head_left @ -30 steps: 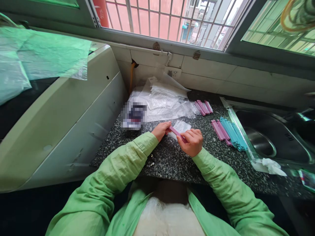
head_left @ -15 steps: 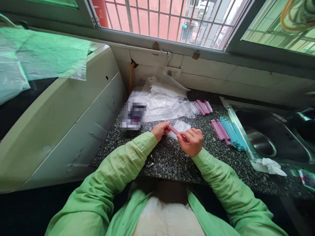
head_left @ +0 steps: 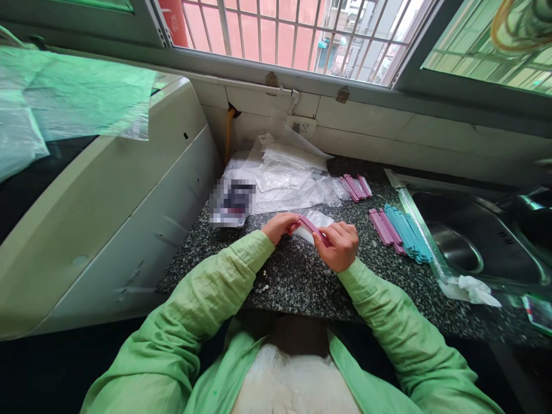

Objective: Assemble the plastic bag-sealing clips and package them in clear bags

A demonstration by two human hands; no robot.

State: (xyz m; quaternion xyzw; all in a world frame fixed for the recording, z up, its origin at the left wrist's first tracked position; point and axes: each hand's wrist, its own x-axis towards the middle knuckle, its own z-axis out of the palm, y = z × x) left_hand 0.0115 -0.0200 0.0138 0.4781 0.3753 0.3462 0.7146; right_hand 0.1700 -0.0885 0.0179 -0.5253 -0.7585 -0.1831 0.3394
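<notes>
Near the front edge of the worktop (head_left: 297, 282), a pink clip (head_left: 311, 226) is held just above the stone at both ends, so it stays level over a small clear bag (head_left: 318, 220). The left hand (head_left: 281, 226) pinches its left end; the right hand (head_left: 340, 246) is closed on the other end — fingers curled. Toward the sink (head_left: 457, 230), more pink and blue clips (head_left: 401, 231) are laid in a row — sorted by colour, it seems.
</notes>
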